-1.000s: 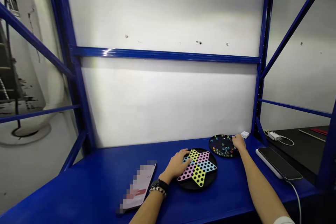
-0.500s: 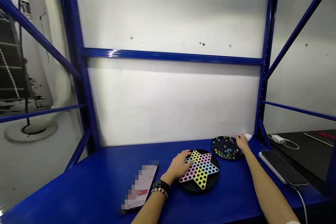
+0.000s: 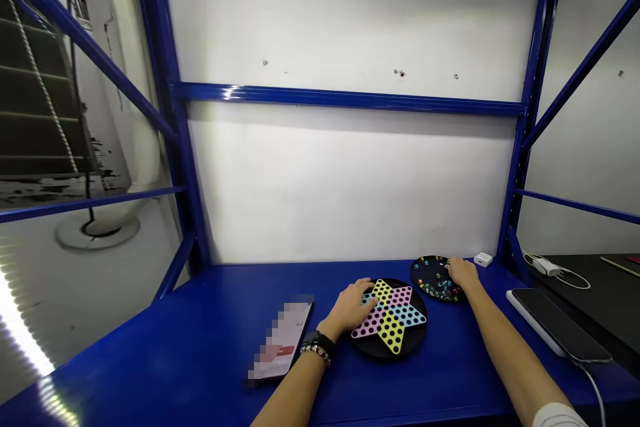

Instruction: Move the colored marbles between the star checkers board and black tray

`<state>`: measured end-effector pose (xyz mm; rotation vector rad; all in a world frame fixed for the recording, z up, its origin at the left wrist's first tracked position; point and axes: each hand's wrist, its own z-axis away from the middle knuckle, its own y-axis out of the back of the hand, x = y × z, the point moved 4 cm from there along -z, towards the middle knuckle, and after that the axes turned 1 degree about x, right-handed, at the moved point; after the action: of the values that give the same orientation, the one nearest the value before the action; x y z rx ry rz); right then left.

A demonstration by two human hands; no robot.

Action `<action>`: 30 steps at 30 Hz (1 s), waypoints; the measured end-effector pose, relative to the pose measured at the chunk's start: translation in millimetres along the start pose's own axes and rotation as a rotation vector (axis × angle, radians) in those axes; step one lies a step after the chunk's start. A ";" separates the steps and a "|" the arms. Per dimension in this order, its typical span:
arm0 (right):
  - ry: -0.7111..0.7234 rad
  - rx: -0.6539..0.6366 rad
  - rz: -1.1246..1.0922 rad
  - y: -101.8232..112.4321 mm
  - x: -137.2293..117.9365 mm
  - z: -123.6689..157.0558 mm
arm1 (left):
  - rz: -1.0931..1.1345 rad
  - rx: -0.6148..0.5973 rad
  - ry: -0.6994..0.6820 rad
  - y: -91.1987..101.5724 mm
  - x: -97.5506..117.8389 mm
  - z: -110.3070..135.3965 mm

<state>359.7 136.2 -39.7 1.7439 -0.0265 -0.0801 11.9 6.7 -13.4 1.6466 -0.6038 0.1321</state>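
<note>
A round black Chinese checkers board (image 3: 414, 343) lies on the blue surface, its star in yellow, pink and light blue dotted with dark holes. My left hand (image 3: 349, 309) rests on the board's left part, thumb and fingers apart, covering some of a blue point. Beyond the board, to the right, is a round black tray (image 3: 419, 269) scattered with small multicoloured marbles (image 3: 440, 290). Over its right side, my right hand (image 3: 461, 271) reaches in with fingers bent down and drawn together. Whatever is between those fingertips is hidden.
A phone or tablet (image 3: 285, 340) with a lit screen lies left of my left forearm. At right, a dark phone (image 3: 560, 323) rests on a white block with a cable (image 3: 595, 387). A white adapter (image 3: 483, 259) sits behind the tray. Blue rack posts (image 3: 517, 147) frame the surface.
The camera view has shifted, so the scene sits slightly farther right. My right hand has moved from the tray's outer edge inward over the marbles. My left hand stays on the board.
</note>
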 end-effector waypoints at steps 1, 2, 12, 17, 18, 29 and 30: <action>0.003 -0.001 0.008 0.6 -1.2 0.2 | -0.002 0.002 0.002 -0.3 -0.3 -0.2; 0.007 -0.004 0.013 1.2 -2.2 0.6 | -0.005 0.004 0.001 -0.3 -0.4 -0.2; 0.106 0.108 -0.284 32.0 -54.7 18.2 | -0.004 0.019 -0.002 2.7 -1.0 1.2; 0.464 0.004 -0.435 50.7 -132.7 48.0 | -0.019 0.020 -0.011 -0.6 -3.9 -1.9; 0.488 -0.011 -0.417 50.8 -143.6 54.0 | -0.024 0.016 -0.013 -1.4 -4.1 -2.6; 0.528 -0.020 -0.219 47.0 -160.2 77.0 | -0.028 0.019 -0.027 -0.5 0.1 -3.5; 0.527 -0.021 -0.205 46.4 -159.7 76.8 | -0.026 0.019 -0.027 -0.3 0.7 -3.1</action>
<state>196.4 62.7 -1.0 1.6954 0.5364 0.2295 13.4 9.5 -12.9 1.6768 -0.6029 0.0973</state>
